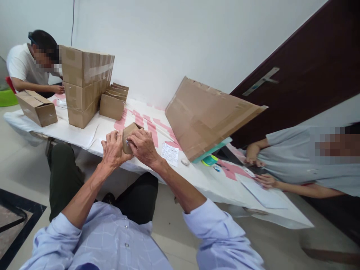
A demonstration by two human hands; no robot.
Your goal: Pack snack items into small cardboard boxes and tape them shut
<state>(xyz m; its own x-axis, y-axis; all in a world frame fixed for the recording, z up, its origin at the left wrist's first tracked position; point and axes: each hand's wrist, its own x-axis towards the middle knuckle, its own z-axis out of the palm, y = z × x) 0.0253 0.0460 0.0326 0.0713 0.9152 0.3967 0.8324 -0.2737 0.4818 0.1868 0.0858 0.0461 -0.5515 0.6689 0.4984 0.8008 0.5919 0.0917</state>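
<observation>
Between my hands, just above the table's near edge, is a small brown cardboard box [128,135]. My left hand [113,149] is wrapped round its left and lower side. My right hand [143,145] lies against its right side, fingers bent and pressed to the cardboard. A small shiny bit, perhaps tape, shows at my right fingertips; I cannot make out what it is. The side of the box turned away from me is hidden, and part of its top edge looks dark, like an opening.
Stacked cardboard boxes [84,86], a loose box [38,108] and several upright cardboard pieces [112,106] stand left. A large cardboard panel [208,116] leans at the right, near a written note [170,153] and a tape roll [209,160]. Co-workers sit at both ends of the white-covered table [197,180].
</observation>
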